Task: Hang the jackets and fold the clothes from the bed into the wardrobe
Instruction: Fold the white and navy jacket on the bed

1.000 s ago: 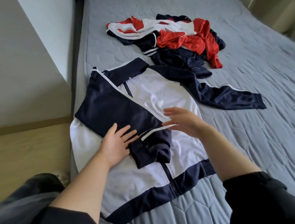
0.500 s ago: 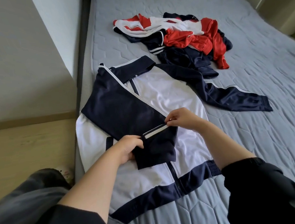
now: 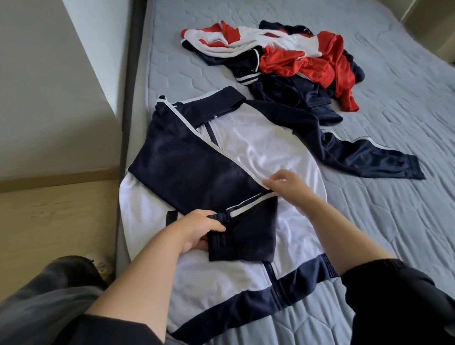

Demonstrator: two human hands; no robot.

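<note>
The left hand [image 3: 195,230] grips the ribbed cuff [image 3: 222,236] of the navy sleeve [image 3: 201,171], which is folded across the white and navy track jacket [image 3: 260,153]. The right hand [image 3: 287,185] pinches the white stripe of the same sleeve, just right of the fold. The jacket lies flat on the near left part of the grey bed [image 3: 387,214]. Its other sleeve [image 3: 369,158] stretches to the right. A heap of red, white and navy clothes [image 3: 293,55] lies farther away.

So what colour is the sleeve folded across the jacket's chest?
Navy with a white stripe, on the folded sleeve of the white-bodied jacket; head view.
</note>
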